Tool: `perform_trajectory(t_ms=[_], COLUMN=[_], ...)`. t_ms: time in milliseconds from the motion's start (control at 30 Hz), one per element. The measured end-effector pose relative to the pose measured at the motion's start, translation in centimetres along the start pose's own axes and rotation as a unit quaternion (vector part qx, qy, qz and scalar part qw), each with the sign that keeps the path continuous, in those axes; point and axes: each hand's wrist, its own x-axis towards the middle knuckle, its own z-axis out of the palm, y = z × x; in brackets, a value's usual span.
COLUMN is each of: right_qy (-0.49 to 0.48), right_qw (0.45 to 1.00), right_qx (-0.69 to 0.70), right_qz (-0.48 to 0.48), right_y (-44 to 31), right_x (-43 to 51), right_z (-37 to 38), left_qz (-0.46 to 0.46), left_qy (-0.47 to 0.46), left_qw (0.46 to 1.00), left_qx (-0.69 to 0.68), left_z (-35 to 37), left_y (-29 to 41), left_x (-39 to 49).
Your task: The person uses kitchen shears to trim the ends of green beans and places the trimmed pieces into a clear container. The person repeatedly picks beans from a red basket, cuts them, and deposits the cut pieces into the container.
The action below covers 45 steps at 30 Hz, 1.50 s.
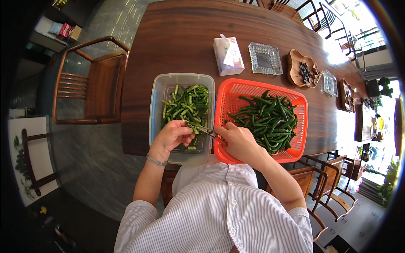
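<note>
Between the thumb and fingers of my left hand [177,134] is a green chili pepper [193,125], held over the near part of a clear plastic container [183,76]. My right hand [237,139] grips a pair of scissors [208,130] by the handles, over the near left corner of a red plastic basket [263,83]. The scissor blades point left and reach the pepper. Cut green pepper pieces [186,104] lie in the container. Whole green peppers [272,118] are heaped in the basket. My right fingers hide part of the scissor handles.
Behind the basket on the wooden table [177,41] stand a tissue box [228,58], a square glass ashtray [265,59] and a wooden tray [294,68] with dark pieces. A second glass ashtray [329,83] is farther right. A wooden armchair [104,85] stands off the table's left edge.
</note>
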Motion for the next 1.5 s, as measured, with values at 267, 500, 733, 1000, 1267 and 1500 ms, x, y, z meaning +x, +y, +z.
perform_trajectory(t_ms=[267,500,733,1000,1267,1500], right_qy=[0.010,0.142,0.263,0.296,0.299,0.110], right_qw=[0.999,0.964,0.817,0.780,0.848,0.850], right_qx=[0.016,0.191,0.436,0.488,0.389,0.478], right_qz=[0.033,0.121,0.270,0.258,0.202,0.190], right_y=[0.0,2.2,7.4,8.3,7.7,4.6], right_x=[0.3,-3.7,-8.7,-10.8,-10.4,-10.5], right_z=[1.3,1.4,1.9,3.2,2.9,0.6], left_qz=[0.017,0.323,0.281,0.074,0.145,0.261], left_qy=[0.201,0.253,-0.017,0.065,0.085,0.132], left_qw=[0.918,0.698,0.717,0.684,0.940,0.944], left_qx=[0.342,0.587,0.637,0.723,0.296,0.149], left_z=[-0.2,5.7,12.2,13.6,11.6,12.6], left_y=[-1.3,-0.3,-1.2,-5.2,0.4,0.1], left_x=[0.8,2.4,10.8,15.1,10.4,8.3])
